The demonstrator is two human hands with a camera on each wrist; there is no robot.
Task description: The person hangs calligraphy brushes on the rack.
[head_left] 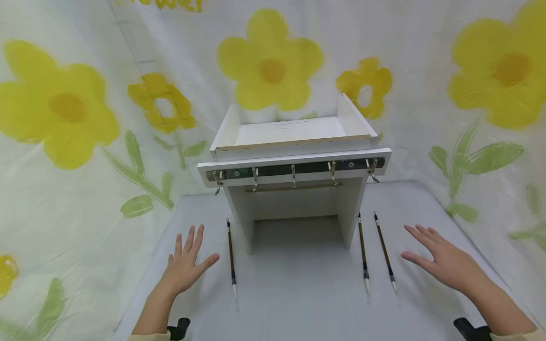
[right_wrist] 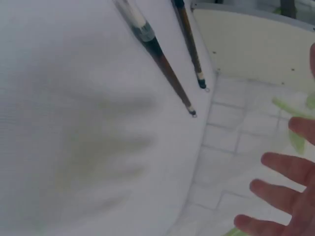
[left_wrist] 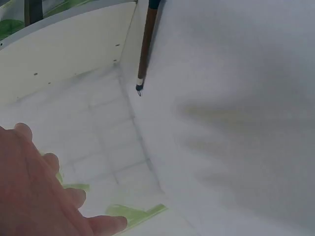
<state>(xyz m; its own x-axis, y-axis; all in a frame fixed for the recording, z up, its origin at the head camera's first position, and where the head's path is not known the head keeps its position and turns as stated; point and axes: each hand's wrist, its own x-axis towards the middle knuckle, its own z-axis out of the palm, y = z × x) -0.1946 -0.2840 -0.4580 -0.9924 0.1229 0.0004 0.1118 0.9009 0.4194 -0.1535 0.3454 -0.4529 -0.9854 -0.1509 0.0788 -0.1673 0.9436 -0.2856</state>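
My left hand [head_left: 183,270] hovers over the left part of the table, fingers spread, holding nothing. Just right of it lies a calligraphy brush [head_left: 232,255], white tip toward me, hanging loop at its far end. On the other side my right hand [head_left: 445,260] is also spread and holds nothing. Two more calligraphy brushes, an inner one [head_left: 363,246] and an outer one [head_left: 385,248], lie to its left, tips toward me. Between the hands stands a white shelf [head_left: 358,203] with a metal hook rail [head_left: 273,170] across its front. Several hooks hang bare.
The white table [head_left: 294,303] has rounded far corners. Behind it hangs a pale curtain [head_left: 409,142] painted with yellow flowers. An open tray-like top [head_left: 294,130] crowns the shelf, and the rail's ends jut past the shelf's side panels.
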